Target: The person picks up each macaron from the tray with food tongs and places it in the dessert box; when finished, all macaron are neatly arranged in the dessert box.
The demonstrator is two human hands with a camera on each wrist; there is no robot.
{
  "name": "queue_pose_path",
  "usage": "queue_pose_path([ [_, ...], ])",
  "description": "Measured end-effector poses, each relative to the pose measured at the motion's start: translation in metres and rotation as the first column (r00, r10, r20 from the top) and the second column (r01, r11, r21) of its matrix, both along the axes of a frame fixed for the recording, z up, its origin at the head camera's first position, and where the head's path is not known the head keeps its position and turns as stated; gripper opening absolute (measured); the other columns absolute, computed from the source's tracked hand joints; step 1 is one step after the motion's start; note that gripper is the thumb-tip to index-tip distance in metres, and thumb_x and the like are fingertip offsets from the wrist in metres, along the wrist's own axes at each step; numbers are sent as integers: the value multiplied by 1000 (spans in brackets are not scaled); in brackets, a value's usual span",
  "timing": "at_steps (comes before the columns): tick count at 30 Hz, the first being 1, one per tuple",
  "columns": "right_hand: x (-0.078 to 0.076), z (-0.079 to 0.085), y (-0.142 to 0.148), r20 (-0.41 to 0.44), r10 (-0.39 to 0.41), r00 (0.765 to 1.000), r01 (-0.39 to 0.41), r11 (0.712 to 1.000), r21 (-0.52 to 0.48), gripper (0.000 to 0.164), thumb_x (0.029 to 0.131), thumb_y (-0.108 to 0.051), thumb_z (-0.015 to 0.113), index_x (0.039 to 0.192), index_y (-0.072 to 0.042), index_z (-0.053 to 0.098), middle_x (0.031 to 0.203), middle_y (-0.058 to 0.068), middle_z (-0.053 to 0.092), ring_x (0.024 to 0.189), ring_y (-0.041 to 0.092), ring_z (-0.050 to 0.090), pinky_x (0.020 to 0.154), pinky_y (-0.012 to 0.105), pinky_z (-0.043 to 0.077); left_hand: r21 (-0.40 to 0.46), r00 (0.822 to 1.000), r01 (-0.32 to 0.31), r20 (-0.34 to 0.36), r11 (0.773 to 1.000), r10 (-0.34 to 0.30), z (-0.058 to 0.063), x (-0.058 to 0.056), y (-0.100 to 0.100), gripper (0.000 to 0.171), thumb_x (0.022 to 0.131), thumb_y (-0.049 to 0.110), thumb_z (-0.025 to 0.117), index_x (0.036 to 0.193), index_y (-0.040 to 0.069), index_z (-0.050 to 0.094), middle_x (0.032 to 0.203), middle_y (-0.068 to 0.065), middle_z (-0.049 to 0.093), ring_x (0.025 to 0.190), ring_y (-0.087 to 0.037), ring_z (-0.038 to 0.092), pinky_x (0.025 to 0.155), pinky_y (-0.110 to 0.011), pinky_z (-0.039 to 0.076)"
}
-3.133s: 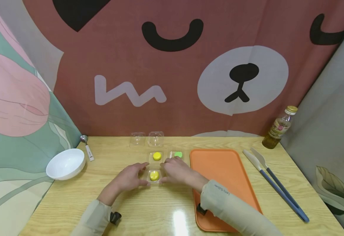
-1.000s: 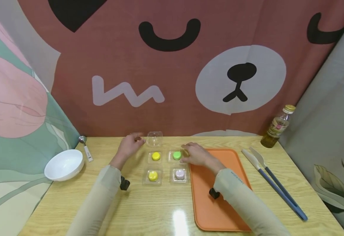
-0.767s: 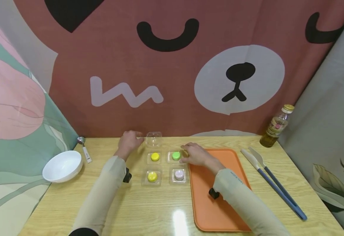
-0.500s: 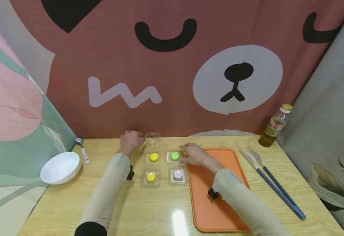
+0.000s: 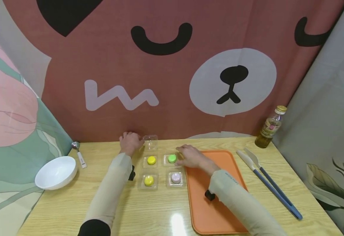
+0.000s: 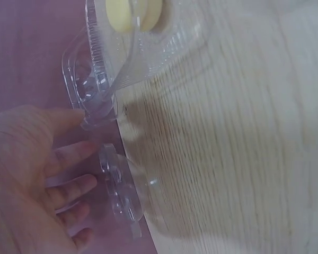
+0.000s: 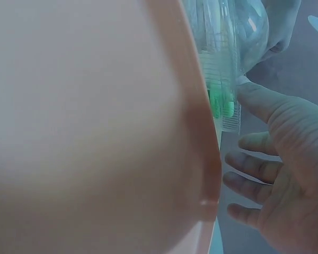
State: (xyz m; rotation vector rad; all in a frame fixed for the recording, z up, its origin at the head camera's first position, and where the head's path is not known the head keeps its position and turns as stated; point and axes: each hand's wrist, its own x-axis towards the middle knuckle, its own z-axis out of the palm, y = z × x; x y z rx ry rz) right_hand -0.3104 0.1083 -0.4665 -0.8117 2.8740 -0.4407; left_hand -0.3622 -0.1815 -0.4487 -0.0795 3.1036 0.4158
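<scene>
Here, the left hand point(image 5: 131, 143) is the nearer one to the clear lid point(image 5: 151, 142), which lies just right of it, left of and beyond the tray point(image 5: 201, 213). Its fingers spread loosely, though I cannot tell whether they touch the lid; the right hand point(image 5: 192, 156), fingers loosely parted too, hangs near the tray's far left corner, beside the green sweet point(image 5: 172, 158)

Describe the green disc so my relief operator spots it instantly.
Find the orange tray; left of it, four filled clear packs form a square. The green disc sits at the back right, by the right hand. It alone is green: the yellow discs are on the left, the lilac disc in front.
</scene>
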Motion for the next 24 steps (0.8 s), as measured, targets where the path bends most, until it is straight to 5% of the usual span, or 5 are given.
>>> queue_pose_path([
  [7, 0, 0, -2, 8, 4, 1000, -4, 1000, -2, 77, 91, -47, 73, 149, -3, 48, 149, 20, 53, 139, 38, 49, 118, 53, 38, -27, 1000, -23, 1, 999, 23, -4, -4, 4, 42, 99, 47, 59, 97, 7, 74, 126, -18, 63, 128, -43, 43, 107, -59, 34],
  [24, 0, -2, -2, -6, 4, 1000, -4, 1000, 3, 75, 92, -46, 73, 149, -4, 49, 147, 19, 55, 137, 37, 51, 117, 53, 40, -13, 997, -72, -2, 997, 72, -9, -3, 10, 33, 97, 31, 55, 81, 6, 67, 128, -22, 58, 135, -47, 33, 114, -69, 12],
])
